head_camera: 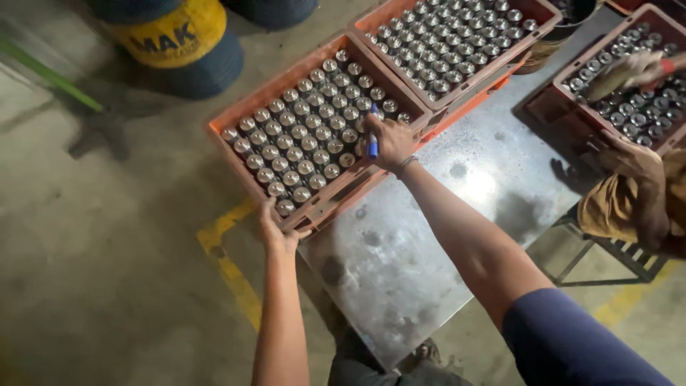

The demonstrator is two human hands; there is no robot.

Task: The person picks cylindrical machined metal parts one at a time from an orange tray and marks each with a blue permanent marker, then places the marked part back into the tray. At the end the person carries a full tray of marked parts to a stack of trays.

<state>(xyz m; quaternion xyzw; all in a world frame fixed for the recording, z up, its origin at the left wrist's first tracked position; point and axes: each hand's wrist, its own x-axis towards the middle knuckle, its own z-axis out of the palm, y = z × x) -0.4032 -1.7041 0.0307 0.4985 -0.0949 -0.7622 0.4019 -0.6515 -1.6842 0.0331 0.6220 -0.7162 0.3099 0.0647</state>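
An orange crate (246, 107) of upright metal cylinders (307, 136) sits on a steel table (429, 236). The left hand (275, 230) grips the crate's near corner; the right hand (389, 143), clenching a blue marker (372, 143), rests on its right rim.

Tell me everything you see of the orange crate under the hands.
The orange crate looks plastic, rectangular, with slotted walls, packed with rows of upright shiny metal cylinders. It sits skewed on the metal table, overhanging its edge. The left hand grips its near corner; the right hand, holding a blue marker, rests on its rim.
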